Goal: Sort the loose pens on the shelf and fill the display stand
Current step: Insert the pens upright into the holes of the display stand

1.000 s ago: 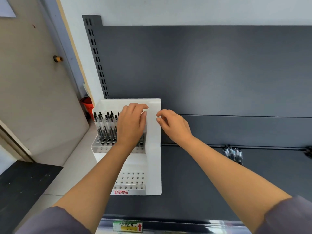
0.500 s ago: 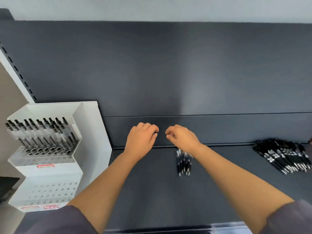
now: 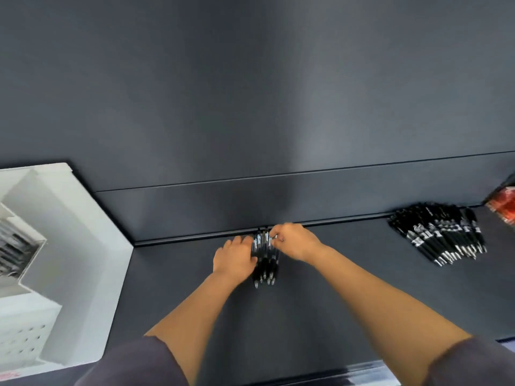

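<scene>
A small bunch of black pens [image 3: 266, 267] lies on the dark shelf [image 3: 320, 316], tips toward me, near the back rail. My left hand [image 3: 235, 259] wraps its fingers round the bunch's left side. My right hand [image 3: 295, 242] pinches the pens' far ends from the right. The white display stand [image 3: 64, 246] sits at the left edge, with pens in its upper row, blurred. A larger pile of black pens [image 3: 440, 235] lies at the right.
A red packet [image 3: 503, 206] shows at the far right edge. The shelf's dark back panel [image 3: 250, 107] rises behind the pens. Bare shelf surface lies between the bunch and the larger pile.
My view swung right, away from the stand. Both hands left the stand, crossed to the small bunch of pens and took hold of it.
</scene>
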### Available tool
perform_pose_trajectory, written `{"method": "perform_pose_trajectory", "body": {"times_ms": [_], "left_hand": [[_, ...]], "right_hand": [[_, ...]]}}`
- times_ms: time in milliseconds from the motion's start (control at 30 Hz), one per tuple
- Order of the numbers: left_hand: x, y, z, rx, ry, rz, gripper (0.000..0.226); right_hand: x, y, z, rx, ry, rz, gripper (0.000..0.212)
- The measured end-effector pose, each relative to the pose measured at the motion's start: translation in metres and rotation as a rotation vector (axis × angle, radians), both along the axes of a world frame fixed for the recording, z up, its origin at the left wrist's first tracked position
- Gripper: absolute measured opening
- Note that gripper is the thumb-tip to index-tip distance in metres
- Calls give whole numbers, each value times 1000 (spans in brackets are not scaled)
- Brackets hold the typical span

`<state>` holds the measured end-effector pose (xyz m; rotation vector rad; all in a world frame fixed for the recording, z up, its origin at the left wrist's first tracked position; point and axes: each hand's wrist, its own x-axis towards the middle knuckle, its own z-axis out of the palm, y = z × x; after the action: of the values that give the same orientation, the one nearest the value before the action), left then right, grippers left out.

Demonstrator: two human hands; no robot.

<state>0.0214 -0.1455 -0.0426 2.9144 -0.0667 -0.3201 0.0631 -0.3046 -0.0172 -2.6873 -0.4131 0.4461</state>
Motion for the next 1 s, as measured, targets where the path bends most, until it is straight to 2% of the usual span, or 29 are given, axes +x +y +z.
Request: {"method": "perform_pose_trajectory", "body": {"times_ms": [133, 333, 533, 600, 667, 833, 1000], "left_hand": [[9, -3, -17, -48, 48, 0, 56], [32, 10, -22, -185, 126, 74, 45], [39, 23, -26, -218, 35, 96, 29], [42, 32, -27, -236, 33, 119, 26], [42, 29, -22, -248, 41, 166, 22], [41, 32, -18, -252, 38, 191, 45], [41, 45, -16, -547, 58, 225, 53]], "right_hand": [[11, 5, -13, -12, 26, -7, 27], [28, 29, -27, -56, 27, -65, 31], [30, 54, -39, -244, -43, -183, 44], [33, 70, -44, -252, -41, -217, 44], [32, 73, -45, -217, -48, -241, 39], [33, 79, -41, 4, -3, -267, 24], [32, 74, -26, 317, 114, -294, 21]]}}
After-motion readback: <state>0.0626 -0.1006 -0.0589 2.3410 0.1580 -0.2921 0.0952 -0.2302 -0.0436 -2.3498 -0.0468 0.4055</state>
